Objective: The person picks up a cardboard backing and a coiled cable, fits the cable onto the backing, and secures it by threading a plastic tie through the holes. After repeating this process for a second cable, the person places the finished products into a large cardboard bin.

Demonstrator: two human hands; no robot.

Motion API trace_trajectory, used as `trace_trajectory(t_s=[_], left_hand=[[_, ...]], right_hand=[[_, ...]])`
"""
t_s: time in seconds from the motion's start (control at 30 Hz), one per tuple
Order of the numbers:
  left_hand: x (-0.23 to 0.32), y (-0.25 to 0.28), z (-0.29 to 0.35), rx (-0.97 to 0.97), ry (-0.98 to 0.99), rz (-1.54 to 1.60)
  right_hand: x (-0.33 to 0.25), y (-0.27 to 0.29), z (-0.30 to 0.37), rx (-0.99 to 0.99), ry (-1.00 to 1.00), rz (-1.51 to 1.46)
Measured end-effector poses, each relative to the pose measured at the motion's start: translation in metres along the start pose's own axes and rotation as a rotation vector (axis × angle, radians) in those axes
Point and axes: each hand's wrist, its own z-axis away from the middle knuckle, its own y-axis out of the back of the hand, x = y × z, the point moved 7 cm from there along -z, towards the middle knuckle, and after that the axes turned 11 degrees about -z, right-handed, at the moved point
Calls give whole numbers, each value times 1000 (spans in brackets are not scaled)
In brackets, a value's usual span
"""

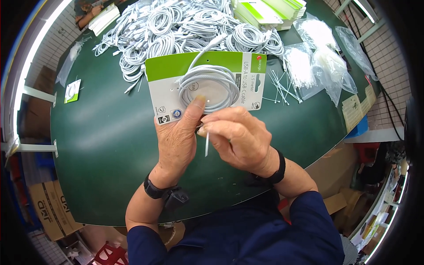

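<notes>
We work at a dark green table (106, 172) with a smooth top and a curved outline in the wide view, with a tan cardboard box (51, 210) beyond its left side. Along the far side lies a large heap of light-grey coiled cables (165, 21), with a stack of green-and-white printed cards (289, 12) just beside it on the right. Nearer the right edge we find clear plastic bags of thin white ties (301, 66), and, beside them, loose thin white ties (282, 90) scattered on the tabletop. A small green-and-white card (72, 91) lies apart near the left edge; at the upper left, a co-worker's hand (96, 10) is near a second stack of cards. The work item, a flat green-and-white cardboard card (164, 66) bearing a light-grey braided cable coil (232, 86), is raised above the table in front of us, its slotted end to the right. One cable end extends past the card's top edge. Our left hand (178, 140) grasps the card at its lower edge, its thumb pressed over the coil. Our right hand (240, 138) pinches a narrow white strip (207, 145) between thumb and fingertips, just below the coil; the strip's free end points downward.
</notes>
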Motion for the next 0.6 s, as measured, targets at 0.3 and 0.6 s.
trace_trajectory(t_s=[0.3, 0.6], left_hand=[[-8, -5, 3, 18, 93, 13], [-14, 1, -1, 38, 75, 13]], right_hand=[[28, 19, 1, 168, -240, -36], [19, 15, -17, -58, 18, 292]])
